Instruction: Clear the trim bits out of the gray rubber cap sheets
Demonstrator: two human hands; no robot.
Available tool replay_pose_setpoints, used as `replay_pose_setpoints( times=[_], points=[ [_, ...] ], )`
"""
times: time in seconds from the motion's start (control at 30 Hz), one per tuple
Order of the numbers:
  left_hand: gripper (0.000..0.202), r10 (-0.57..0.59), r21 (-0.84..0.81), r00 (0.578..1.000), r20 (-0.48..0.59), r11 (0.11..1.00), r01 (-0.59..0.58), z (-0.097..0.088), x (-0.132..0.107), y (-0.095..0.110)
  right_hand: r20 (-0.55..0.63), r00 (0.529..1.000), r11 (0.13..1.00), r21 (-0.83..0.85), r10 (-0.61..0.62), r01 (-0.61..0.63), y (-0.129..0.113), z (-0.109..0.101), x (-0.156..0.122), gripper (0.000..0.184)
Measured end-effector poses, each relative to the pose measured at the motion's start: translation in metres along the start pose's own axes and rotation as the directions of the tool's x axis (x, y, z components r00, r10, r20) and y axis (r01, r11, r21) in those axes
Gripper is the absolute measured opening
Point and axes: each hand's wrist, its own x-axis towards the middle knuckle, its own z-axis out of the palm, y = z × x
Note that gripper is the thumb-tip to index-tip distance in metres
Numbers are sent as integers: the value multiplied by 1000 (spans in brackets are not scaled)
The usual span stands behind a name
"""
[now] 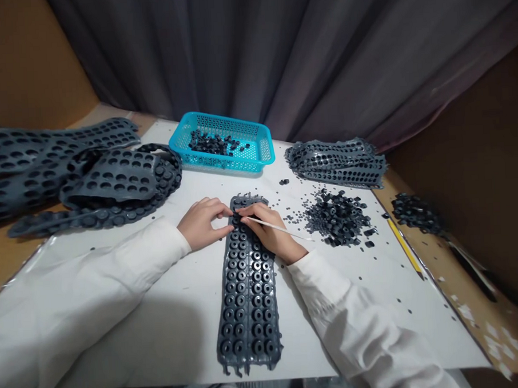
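Note:
A long dark rubber sheet [247,286] studded with rows of small rings lies lengthwise on the white table top [170,312]. My left hand [202,222] has its fingers curled and pinches the sheet's far left edge. My right hand [269,231] rests on the sheet's far end and grips a thin white stick [282,229], its tip pointing at the rings near my left fingers. White sleeves cover both arms.
A blue basket [263,154] holding loose black rings stands at the back. Emptied perforated sheets are piled at the left [90,173] and back right [337,163]. Loose ring heaps [335,216] lie at my right, another [414,210] beside a yellow pencil [405,247].

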Motion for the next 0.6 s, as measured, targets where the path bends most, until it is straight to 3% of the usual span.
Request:
replay_pose_setpoints(
  times=[0.37, 0.6],
  points=[
    [21, 8, -1, 1000, 2, 1000, -8, 1, 1, -1, 98, 994, 998, -24, -48, 50, 2, -4, 1, 13],
    [20, 7, 7, 1000, 6, 1000, -7, 1, 0, -2, 198, 972, 970, -177, -130, 166, 4, -7, 11, 18]
  ],
)
